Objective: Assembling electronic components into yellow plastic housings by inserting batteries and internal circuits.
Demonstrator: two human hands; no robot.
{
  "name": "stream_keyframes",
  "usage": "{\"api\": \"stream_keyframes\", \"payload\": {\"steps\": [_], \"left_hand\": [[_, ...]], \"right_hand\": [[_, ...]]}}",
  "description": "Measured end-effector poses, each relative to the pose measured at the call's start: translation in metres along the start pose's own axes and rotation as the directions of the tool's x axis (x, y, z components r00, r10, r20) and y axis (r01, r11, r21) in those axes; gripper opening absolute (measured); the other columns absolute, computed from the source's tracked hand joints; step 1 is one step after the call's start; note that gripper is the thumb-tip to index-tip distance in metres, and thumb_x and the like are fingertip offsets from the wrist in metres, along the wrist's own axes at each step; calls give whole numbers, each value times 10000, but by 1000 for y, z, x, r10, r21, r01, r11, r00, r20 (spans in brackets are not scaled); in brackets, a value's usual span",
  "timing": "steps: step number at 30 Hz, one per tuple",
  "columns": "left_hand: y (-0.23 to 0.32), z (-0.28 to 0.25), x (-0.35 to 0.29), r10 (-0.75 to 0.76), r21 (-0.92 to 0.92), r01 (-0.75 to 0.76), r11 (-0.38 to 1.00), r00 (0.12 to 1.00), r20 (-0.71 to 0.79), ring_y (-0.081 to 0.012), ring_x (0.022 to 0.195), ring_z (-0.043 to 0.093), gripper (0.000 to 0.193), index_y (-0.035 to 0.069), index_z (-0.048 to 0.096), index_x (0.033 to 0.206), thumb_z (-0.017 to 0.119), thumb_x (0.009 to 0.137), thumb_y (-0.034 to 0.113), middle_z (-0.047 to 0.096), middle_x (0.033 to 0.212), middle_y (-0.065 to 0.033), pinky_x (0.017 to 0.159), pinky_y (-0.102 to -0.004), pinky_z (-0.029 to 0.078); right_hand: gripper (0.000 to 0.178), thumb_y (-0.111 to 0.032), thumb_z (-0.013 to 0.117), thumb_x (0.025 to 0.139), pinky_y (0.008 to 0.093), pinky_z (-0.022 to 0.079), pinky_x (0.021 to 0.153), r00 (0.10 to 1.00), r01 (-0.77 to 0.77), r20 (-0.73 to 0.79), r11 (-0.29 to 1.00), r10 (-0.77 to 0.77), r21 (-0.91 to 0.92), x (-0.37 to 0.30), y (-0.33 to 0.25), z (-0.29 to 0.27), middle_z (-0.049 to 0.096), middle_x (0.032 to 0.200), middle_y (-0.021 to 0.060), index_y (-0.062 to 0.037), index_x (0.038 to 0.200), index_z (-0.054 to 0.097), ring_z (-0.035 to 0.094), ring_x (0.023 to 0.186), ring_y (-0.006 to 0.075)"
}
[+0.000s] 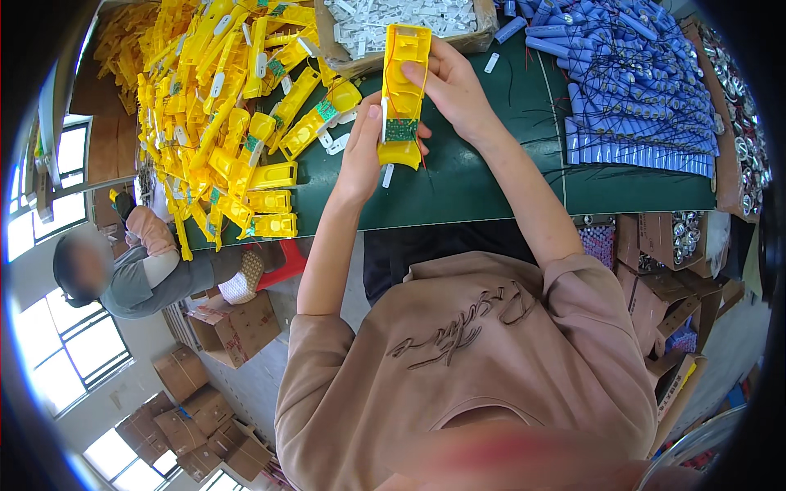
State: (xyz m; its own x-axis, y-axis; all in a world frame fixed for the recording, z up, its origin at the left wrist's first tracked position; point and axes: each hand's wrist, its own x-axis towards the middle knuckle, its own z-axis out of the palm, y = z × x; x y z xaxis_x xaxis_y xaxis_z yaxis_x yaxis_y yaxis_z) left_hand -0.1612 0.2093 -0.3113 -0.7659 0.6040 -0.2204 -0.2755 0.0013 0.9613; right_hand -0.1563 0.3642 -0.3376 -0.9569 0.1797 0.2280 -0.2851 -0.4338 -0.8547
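A yellow plastic housing half (399, 106) is held upright between my two hands above the green table. Inside it are a small green circuit board (401, 129) near the lower end and thin red wires along the edge. My left hand (360, 151) grips its lower left side, the fingers passing behind. With the thumb on the inner face near the top, my right hand (450, 86) clasps the right side. A small white plastic piece (387, 175) lies on the table just below the housing.
Yellow housings (221, 106), some with boards and white pieces, are heaped at left. A carton of white plastic parts (401, 24) stands behind my hands. Blue cylindrical cells with black wires (630, 90) are piled at right, beside a box of shiny metal parts (741, 123). Another person (139, 262) sits at far left.
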Motion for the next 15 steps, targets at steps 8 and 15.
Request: {"api": "stream_keyframes", "payload": {"steps": [8, 15], "left_hand": [[-1, -7, 20, -52, -210, 73, 975, 993, 102, -222, 744, 617, 450, 85, 355, 1296, 233, 985, 388, 586, 993, -133, 629, -341, 529], [6, -9, 34, 112, -150, -113, 982, 994, -20, -172, 761, 602, 415, 7, 453, 1218, 247, 1003, 296, 609, 976, -116, 718, -288, 500]], "right_hand": [[350, -171, 543, 913, 215, 445, 558, 980, 125, -74, 867, -183, -482, -1, 8, 1, 615, 806, 55, -36, 1223, 453, 570, 636, 74], [288, -177, 524, 920, 227, 443, 532, 985, 23, -170, 993, -42, -114, -2, 0, 9, 554, 753, 34, -10, 1153, 493, 519, 585, 78]]}}
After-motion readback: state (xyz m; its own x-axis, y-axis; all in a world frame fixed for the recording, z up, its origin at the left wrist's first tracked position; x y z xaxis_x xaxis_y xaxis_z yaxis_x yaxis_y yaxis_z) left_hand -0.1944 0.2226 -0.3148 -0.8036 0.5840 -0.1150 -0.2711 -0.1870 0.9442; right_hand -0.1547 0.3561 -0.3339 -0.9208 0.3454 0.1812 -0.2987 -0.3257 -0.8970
